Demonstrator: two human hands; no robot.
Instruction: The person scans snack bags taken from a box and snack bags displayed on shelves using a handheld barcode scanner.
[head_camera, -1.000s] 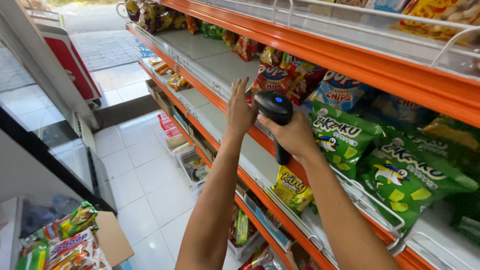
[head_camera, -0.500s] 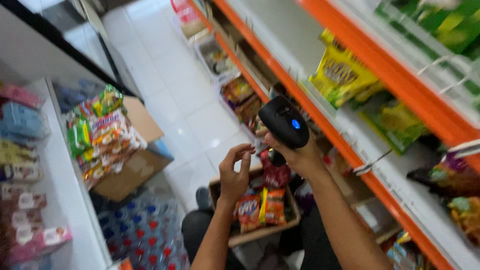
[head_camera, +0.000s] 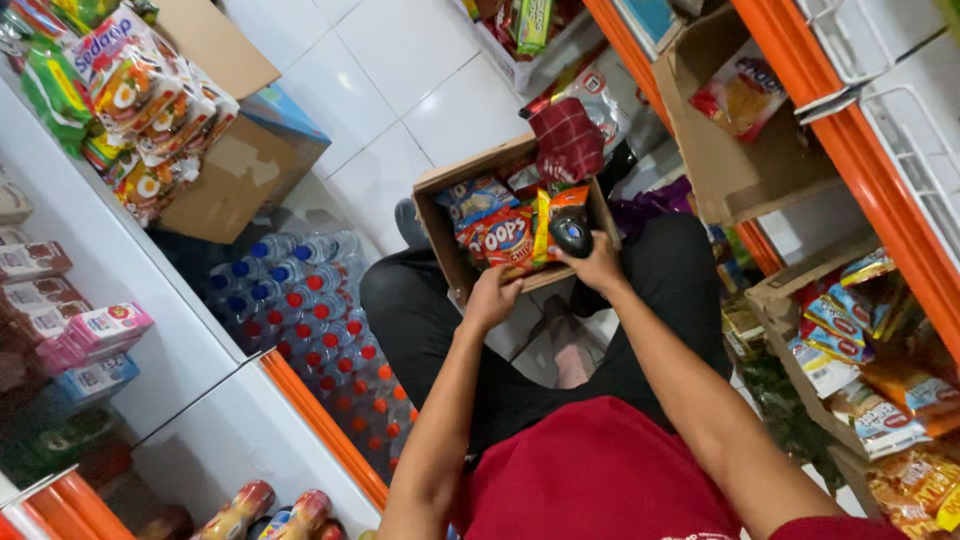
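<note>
nearby, bottles (head_camera: 310, 300) beside snack box (head_camera: 440, 190)

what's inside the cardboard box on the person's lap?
The cardboard box holds snack packets: blue, red and orange-yellow bags, plus a dark red checked one at the far end. The right hand, gripping a black scanner, covers part; lower layers and the box bottom are hidden.

Both bare forearms reach forward and down, the left hand (head_camera: 490, 297) loosely curled and the right hand (head_camera: 597, 268) closed in a grip.
</note>
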